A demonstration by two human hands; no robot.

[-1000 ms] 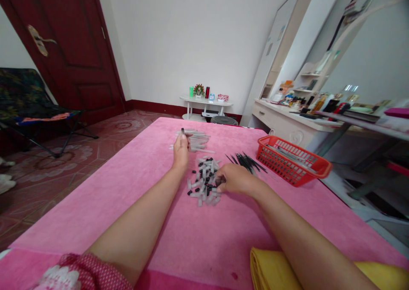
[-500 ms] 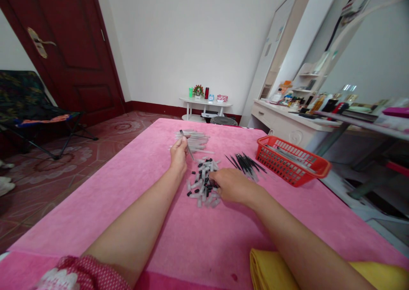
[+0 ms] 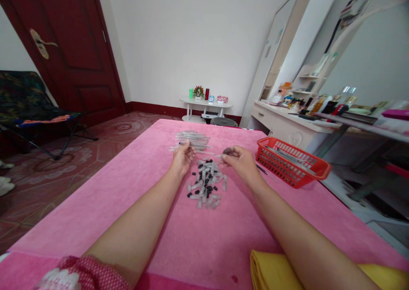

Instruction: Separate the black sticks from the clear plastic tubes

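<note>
My left hand (image 3: 183,159) grips a clear pen barrel whose dark end (image 3: 181,143) shows by the thumb; the fingers hide the rest. Behind it lies a bundle of clear pen barrels (image 3: 194,137). My right hand (image 3: 240,160) is raised above the cloth, its thumb and forefinger pinching a small translucent pen cap (image 3: 220,156), slightly blurred. Between and below both hands spreads a loose pile of translucent pen caps (image 3: 204,192) and small black plugs (image 3: 208,188). Black sticks (image 3: 261,169), like pen refills, lie mostly hidden behind my right hand.
A red plastic basket (image 3: 292,173) holding thin sticks stands at the right of the pink cloth (image 3: 128,222). Folded yellow fabric (image 3: 271,271) lies under my right forearm. Farther off are a white side table (image 3: 206,103), a dressing table (image 3: 287,122) and a folding chair (image 3: 35,107).
My right hand has risen from the cap pile and moved up and away to the right with a cap. My left hand has turned, tipping the barrel it holds.
</note>
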